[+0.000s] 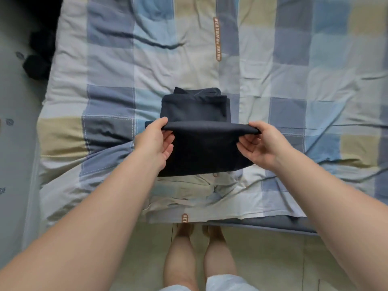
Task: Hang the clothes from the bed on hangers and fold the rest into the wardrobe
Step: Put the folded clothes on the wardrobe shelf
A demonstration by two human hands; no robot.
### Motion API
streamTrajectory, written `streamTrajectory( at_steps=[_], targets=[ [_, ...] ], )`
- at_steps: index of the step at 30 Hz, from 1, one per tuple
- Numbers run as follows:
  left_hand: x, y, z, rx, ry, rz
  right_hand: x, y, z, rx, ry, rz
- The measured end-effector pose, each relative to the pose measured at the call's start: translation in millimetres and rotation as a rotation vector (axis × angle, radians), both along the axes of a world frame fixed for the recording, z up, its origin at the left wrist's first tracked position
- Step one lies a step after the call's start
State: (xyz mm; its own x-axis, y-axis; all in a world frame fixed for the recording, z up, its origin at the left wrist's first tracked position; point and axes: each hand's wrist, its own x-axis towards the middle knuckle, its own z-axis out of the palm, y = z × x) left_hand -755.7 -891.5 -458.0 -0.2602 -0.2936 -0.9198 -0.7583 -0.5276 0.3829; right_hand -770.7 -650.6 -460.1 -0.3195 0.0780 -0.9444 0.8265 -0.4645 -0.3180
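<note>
The dark garment (201,143), at frame centre on the bed (294,80), is behaving as soft, light, limp cloth; gripping it at the fold's two ends is keeping it taut. The left hand (155,141) and right hand (260,143) are each pinching one end. Its underside is lying hidden. Dark objects (38,57) at upper left are possibly socks.

White shorts (224,281), bare forearms (117,202), bare feet (212,231)
</note>
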Motion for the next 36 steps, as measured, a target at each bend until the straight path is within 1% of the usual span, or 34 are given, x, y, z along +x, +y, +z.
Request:
streamTrajectory(
  at_steps=[3,6,7,8,9,10,12,13,14,15,16,18,21,24,26,28,29,31,33,34,36],
  targets=[
    [-51,-1,-8,-0.020,0.037,-0.015,-49,-6,-14,0.021,0.025,-0.013],
    [-92,4,-27,-0.060,0.095,-0.038,-85,-14,-43,0.053,0.066,0.001],
    [-101,7,-38,-0.114,0.128,-0.088,-92,-17,-55,0.065,0.089,0.046],
    [-106,10,-52,-0.225,0.177,-0.188,-96,-21,-68,0.089,0.117,0.116],
    [-103,12,-64,-0.390,0.231,-0.369,-93,-26,-77,0.148,0.158,0.219],
    [-98,13,-84,-0.569,0.273,-0.639,-90,-29,-93,0.247,0.219,0.346],
    [-75,11,-124,-0.863,0.242,-1.253,-75,-31,-132,0.504,0.384,0.710],
    [-63,8,-144,-0.953,0.223,-1.450,-65,-31,-152,0.623,0.437,0.916],
    [-54,5,-163,-1.010,0.224,-1.551,-56,-31,-169,0.731,0.470,1.071],
    [-48,1,-181,-1.038,0.241,-1.580,-48,-33,-185,0.808,0.504,1.150],
    [-45,-3,-198,-1.052,0.268,-1.579,-41,-36,-201,0.861,0.546,1.170],
    [-46,-9,-226,-1.101,0.348,-1.554,-33,-43,-228,0.954,0.610,1.142],
    [-49,-14,-254,-1.188,0.452,-1.508,-27,-54,-255,1.128,0.649,1.095],
    [-50,-15,-258,-1.215,0.475,-1.494,-28,-56,-257,1.159,0.662,1.076],
    [-51,-13,-248,-1.191,0.448,-1.500,-31,-53,-249,1.104,0.661,1.083],
    [-50,-9,-236,-1.162,0.424,-1.452,-35,-45,-239,0.974,0.627,1.044],
    [-48,-8,-230,-1.144,0.407,-1.382,-37,-39,-234,0.901,0.575,1.019],
    [-43,-4,-220,-1.108,0.350,-1.176,-42,-29,-225,0.793,0.438,0.986],
    [-38,0,-210,-1.027,0.265,-0.978,-46,-20,-217,0.668,0.373,0.910],
    [-36,1,-206,-0.977,0.220,-0.913,-48,-16,-215,0.587,0.368,0.842],
    [-36,0,-198,-0.869,0.137,-0.855,-51,-8,-209,0.429,0.340,0.707]
  ],
)
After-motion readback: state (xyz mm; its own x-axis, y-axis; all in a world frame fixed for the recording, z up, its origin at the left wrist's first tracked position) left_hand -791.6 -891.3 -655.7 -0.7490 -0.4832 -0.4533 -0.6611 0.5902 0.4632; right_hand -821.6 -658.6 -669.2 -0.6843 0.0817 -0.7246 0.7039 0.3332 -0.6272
